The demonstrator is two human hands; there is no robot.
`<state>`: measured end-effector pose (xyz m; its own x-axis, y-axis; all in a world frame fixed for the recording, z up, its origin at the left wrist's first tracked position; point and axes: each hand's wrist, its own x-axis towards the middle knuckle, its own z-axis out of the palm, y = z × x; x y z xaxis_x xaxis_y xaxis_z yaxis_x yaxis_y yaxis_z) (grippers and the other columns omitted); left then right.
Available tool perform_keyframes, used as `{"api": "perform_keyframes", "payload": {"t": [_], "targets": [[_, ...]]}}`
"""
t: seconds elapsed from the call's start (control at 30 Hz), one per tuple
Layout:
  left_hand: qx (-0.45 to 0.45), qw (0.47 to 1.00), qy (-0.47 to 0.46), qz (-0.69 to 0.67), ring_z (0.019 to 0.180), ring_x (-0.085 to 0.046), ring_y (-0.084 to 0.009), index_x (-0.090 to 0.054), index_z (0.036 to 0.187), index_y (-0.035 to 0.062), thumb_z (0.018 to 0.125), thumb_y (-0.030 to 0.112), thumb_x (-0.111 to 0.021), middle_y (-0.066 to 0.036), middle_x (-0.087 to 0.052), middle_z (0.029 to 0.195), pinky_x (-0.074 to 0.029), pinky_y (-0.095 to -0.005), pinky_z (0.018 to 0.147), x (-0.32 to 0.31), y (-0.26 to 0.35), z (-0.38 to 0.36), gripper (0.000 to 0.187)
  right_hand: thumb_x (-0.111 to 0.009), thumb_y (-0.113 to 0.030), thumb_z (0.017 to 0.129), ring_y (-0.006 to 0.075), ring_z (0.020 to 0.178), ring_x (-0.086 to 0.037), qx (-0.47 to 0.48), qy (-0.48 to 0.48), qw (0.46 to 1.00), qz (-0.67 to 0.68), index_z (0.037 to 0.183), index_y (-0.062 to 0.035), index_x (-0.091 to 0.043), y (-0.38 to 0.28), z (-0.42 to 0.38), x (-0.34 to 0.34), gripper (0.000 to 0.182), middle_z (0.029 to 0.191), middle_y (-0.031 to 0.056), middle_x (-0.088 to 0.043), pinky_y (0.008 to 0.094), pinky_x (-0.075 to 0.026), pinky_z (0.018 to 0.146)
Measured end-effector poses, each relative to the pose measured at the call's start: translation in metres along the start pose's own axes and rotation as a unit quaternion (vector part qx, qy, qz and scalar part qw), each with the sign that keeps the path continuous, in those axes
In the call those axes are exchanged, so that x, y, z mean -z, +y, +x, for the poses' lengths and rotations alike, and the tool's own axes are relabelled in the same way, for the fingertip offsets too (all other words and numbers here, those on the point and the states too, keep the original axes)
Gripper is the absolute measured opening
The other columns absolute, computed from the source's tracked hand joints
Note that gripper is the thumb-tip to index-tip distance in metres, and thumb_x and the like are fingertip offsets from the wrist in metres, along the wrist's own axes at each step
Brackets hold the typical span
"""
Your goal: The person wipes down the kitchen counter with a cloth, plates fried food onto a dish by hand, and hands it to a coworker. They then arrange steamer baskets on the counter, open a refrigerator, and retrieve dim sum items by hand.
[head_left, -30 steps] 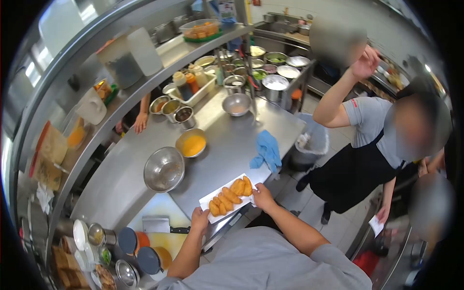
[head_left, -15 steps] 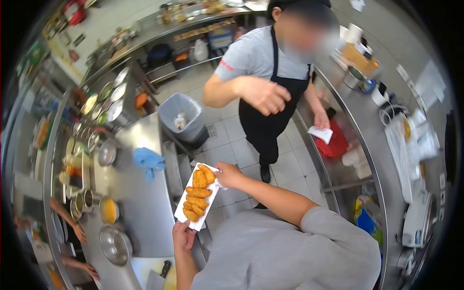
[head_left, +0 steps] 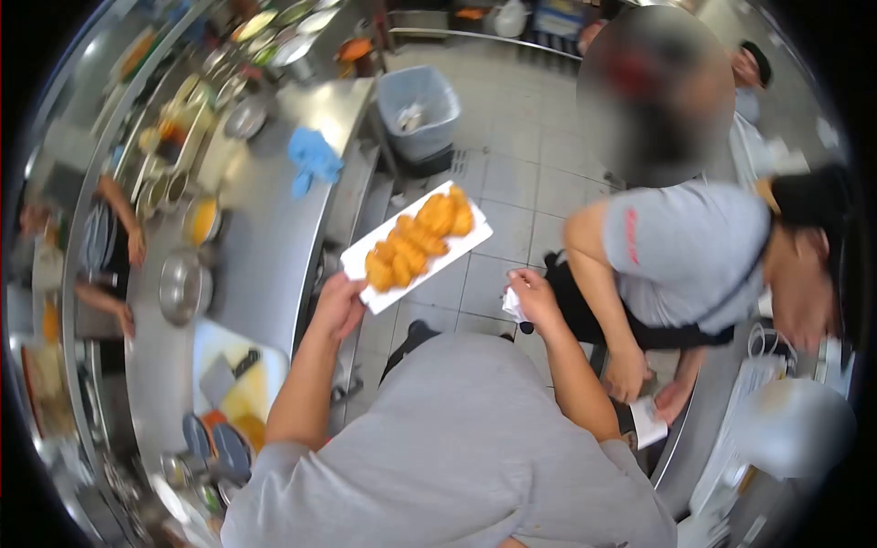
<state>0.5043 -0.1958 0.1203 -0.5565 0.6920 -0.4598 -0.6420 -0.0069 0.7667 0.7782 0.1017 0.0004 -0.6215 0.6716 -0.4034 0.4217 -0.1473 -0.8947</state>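
Note:
My left hand point(head_left: 340, 303) grips the near left corner of a white rectangular tray point(head_left: 358, 260). On the tray lie several golden fried breaded pieces point(head_left: 422, 239), lined up along its length. The tray is held in the air over the floor, tilted with its far end pointing up and right. My right hand point(head_left: 537, 300) is apart from the tray, its fingers closed on a crumpled white napkin point(head_left: 512, 304).
A steel counter point(head_left: 251, 219) on my left carries a blue cloth point(head_left: 315, 160), metal bowls point(head_left: 185, 288) and a cutting board with a knife point(head_left: 245, 363). A grey bin point(head_left: 418, 100) stands ahead. Close on my right, a co-worker point(head_left: 685, 256) bends over, holding white paper point(head_left: 647, 422).
My right hand has let go of the tray and moved right with the napkin. The left hand keeps the tray, which has swung rightward. The co-worker has moved to my right and bent down.

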Motion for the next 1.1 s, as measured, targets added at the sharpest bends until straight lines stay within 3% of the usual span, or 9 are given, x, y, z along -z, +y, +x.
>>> {"api": "perform_keyframes", "payload": {"t": [0.07, 0.27, 0.67, 0.73, 0.8, 0.87, 0.93, 1.0, 1.1], "targets": [[-0.005, 1.000, 0.009, 0.014, 0.122, -0.069, -0.0275, -0.056, 0.138, -0.0047, 0.100, 0.002, -0.056, -0.017, -0.068, 0.135, -0.055, -0.0461, 0.107, 0.005, 0.001, -0.001, 0.039, -0.061, -0.031, 0.109, 0.0122, 0.074, -0.066, -0.064, -0.049, 0.996, 0.044, 0.119, -0.0024, -0.069, -0.038, -0.019, -0.009, 0.032, 0.094, 0.0060, -0.074, 0.0293, -0.052, 0.062], [-0.025, 0.999, 0.002, -0.027, 0.115, -0.072, -0.0252, -0.057, 0.137, -0.0036, 0.098, 0.002, -0.057, -0.015, -0.070, 0.131, -0.059, -0.0408, 0.099, 0.015, 0.001, 0.007, 0.039, -0.054, -0.030, 0.111, 0.0129, 0.087, -0.067, -0.005, -0.147, 0.987, 0.063, 0.130, -0.0037, -0.067, -0.112, -0.015, -0.057, 0.035, 0.104, 0.0074, -0.074, 0.0282, -0.053, 0.072], [0.015, 0.999, -0.022, -0.042, 0.121, -0.069, -0.0263, -0.060, 0.136, -0.0040, 0.100, 0.003, -0.059, -0.015, -0.069, 0.133, -0.055, -0.0434, 0.107, 0.079, -0.001, 0.033, 0.037, -0.065, -0.035, 0.105, 0.0174, 0.075, -0.065, -0.130, -0.149, 0.946, 0.258, 0.120, -0.0049, -0.062, -0.116, 0.018, -0.134, 0.034, 0.093, 0.0064, -0.066, 0.0352, -0.053, 0.056], [0.015, 0.999, -0.025, -0.043, 0.122, -0.069, -0.0263, -0.060, 0.137, -0.0035, 0.100, 0.003, -0.058, -0.015, -0.069, 0.133, -0.055, -0.0431, 0.107, 0.068, -0.002, 0.036, 0.038, -0.056, -0.048, 0.108, 0.0166, 0.075, -0.064, -0.113, -0.174, 0.954, 0.217, 0.125, -0.0049, -0.061, -0.113, 0.030, -0.129, 0.047, 0.098, 0.0101, -0.071, 0.0343, -0.051, 0.054], [-0.017, 0.999, -0.013, -0.044, 0.115, -0.071, -0.0250, -0.063, 0.134, -0.0008, 0.099, 0.004, -0.061, -0.014, -0.070, 0.129, -0.057, -0.0442, 0.101, 0.063, -0.005, 0.044, 0.035, -0.050, -0.056, 0.108, 0.0209, 0.084, -0.067, -0.160, -0.162, 0.962, 0.149, 0.128, -0.0023, -0.064, -0.114, 0.037, -0.113, 0.059, 0.104, 0.0127, -0.074, 0.0389, -0.056, 0.065], [0.005, 0.999, 0.002, -0.045, 0.116, -0.071, -0.0254, -0.062, 0.133, -0.0037, 0.099, 0.003, -0.062, -0.015, -0.070, 0.130, -0.057, -0.0441, 0.102, 0.060, -0.010, 0.060, 0.035, -0.056, -0.060, 0.104, 0.0309, 0.099, -0.072, -0.102, -0.133, 0.985, -0.051, 0.132, -0.0018, -0.067, -0.051, 0.089, -0.087, 0.065, 0.108, 0.0177, -0.076, 0.0461, -0.058, 0.083], [-0.004, 0.999, 0.012, -0.033, 0.117, -0.070, -0.0257, -0.062, 0.133, -0.0049, 0.099, 0.003, -0.062, -0.015, -0.070, 0.130, -0.057, -0.0432, 0.103, 0.038, -0.002, 0.072, 0.035, -0.068, -0.056, 0.097, 0.0366, 0.100, -0.074, 0.095, -0.002, 0.900, -0.425, 0.124, -0.0032, -0.075, -0.068, 0.085, -0.038, 0.059, 0.108, 0.0213, -0.077, 0.0468, -0.058, 0.087], [-0.001, 1.000, 0.019, -0.025, 0.118, -0.070, -0.0260, -0.062, 0.133, -0.0060, 0.099, 0.003, -0.062, -0.016, -0.070, 0.131, -0.056, -0.0423, 0.104, 0.010, 0.000, 0.090, 0.035, -0.072, -0.052, 0.093, 0.0422, 0.111, -0.071, 0.044, 0.113, 0.849, -0.514, 0.116, -0.0039, -0.078, -0.059, 0.110, 0.041, 0.053, 0.110, 0.0245, -0.076, 0.0507, -0.055, 0.096], [-0.019, 1.000, 0.001, -0.011, 0.122, -0.068, -0.0264, -0.060, 0.135, -0.0063, 0.101, 0.004, -0.061, -0.016, -0.068, 0.135, -0.054, -0.0414, 0.108, -0.029, -0.028, 0.132, 0.036, -0.070, -0.049, 0.094, 0.0432, 0.111, -0.070, -0.034, 0.196, 0.863, -0.464, 0.110, -0.0054, -0.077, -0.050, 0.139, 0.200, 0.047, 0.115, 0.0230, -0.075, 0.0518, -0.055, 0.096]]}}
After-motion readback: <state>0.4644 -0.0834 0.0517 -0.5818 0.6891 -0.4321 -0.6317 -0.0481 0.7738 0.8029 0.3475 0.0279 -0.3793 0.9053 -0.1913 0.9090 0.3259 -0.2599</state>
